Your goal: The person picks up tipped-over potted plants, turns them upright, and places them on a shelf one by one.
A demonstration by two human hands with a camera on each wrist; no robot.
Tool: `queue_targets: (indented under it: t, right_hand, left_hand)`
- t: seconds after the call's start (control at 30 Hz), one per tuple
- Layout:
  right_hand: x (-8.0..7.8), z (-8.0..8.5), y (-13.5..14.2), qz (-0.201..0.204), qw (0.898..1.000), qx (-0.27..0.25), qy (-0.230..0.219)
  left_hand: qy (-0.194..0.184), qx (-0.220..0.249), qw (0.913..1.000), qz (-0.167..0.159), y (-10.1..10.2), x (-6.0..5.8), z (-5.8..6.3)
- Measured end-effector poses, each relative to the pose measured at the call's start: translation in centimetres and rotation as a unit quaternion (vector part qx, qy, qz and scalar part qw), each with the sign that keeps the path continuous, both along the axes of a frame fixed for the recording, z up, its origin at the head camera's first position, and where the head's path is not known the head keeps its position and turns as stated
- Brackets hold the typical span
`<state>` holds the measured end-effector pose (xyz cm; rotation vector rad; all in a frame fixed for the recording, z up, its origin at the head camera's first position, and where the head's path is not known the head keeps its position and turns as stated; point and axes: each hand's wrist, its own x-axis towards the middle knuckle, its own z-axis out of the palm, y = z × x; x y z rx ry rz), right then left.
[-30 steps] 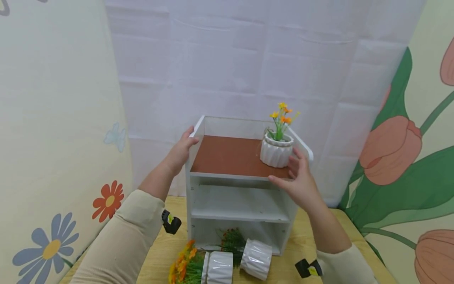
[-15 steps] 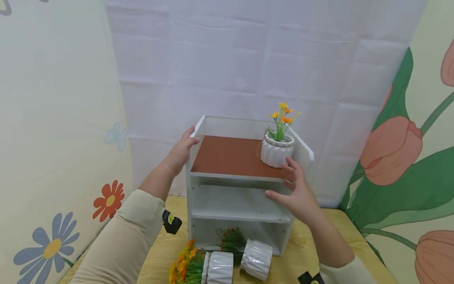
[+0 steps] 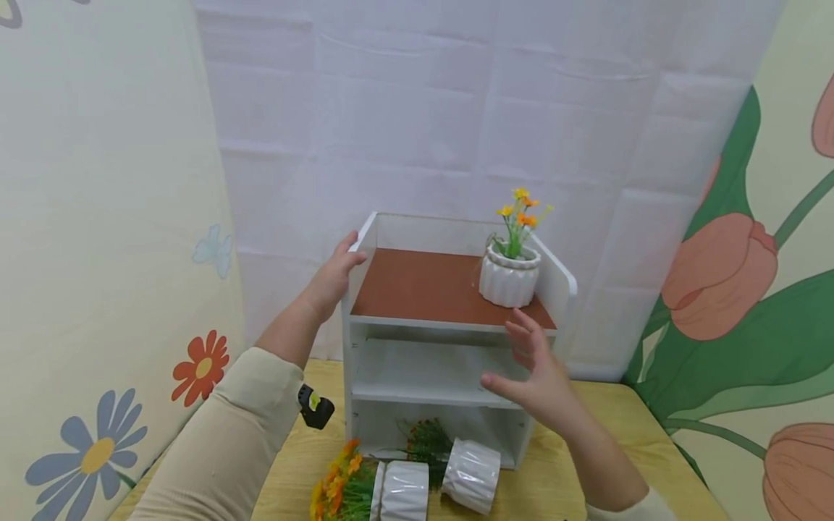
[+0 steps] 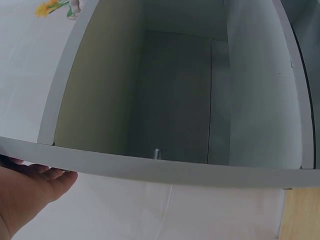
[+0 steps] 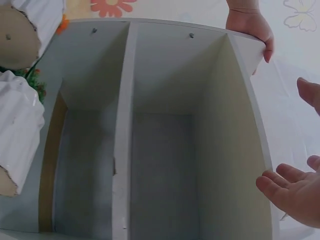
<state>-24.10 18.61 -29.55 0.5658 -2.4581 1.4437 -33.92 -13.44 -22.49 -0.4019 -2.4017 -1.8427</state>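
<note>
My left hand (image 3: 332, 278) grips the upper edge of the left side panel of a small white shelf (image 3: 449, 398), with the fingers outside and the thumb over the inner side. On the brown top board (image 3: 417, 286) a white fluted pot (image 3: 510, 282) with yellow and orange flowers stands upright near the right side panel. My right hand (image 3: 537, 380), fingers spread and slightly bent, hovers in front of the shelf below that pot and holds nothing. The right wrist view shows its fingers (image 5: 280, 187) close to the front edge of the top board.
Two more white pots lie on their sides before the shelf on the wooden table (image 3: 560, 463): a pot with orange flowers (image 3: 400, 492) and a pot with small red flowers (image 3: 472, 474). A white cloth (image 3: 417, 108) hangs behind, with flower-printed walls at both sides.
My right hand has let go of the upright pot and drawn back, down and toward me. The left hand and the pots have stayed in place.
</note>
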Motion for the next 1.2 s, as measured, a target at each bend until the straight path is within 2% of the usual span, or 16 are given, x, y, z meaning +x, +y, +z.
queue_targets:
  t: [0.33,0.83,1.2]
  right_hand:
    - [0.2,-2.1,-0.4,0.002,0.998,-0.001,-0.057]
    - [0.3,-5.8,-1.1,-0.004,0.996,0.037,-0.082]
    - [0.5,-7.8,-1.4,0.001,0.993,0.039,-0.111]
  left_hand:
    - [0.003,0.000,1.0000,0.000,0.1,0.0,0.1]
    - [-0.004,-0.001,1.0000,-0.001,0.1,0.1,0.1]
    - [-0.003,0.000,1.0000,0.002,0.1,0.1,0.0]
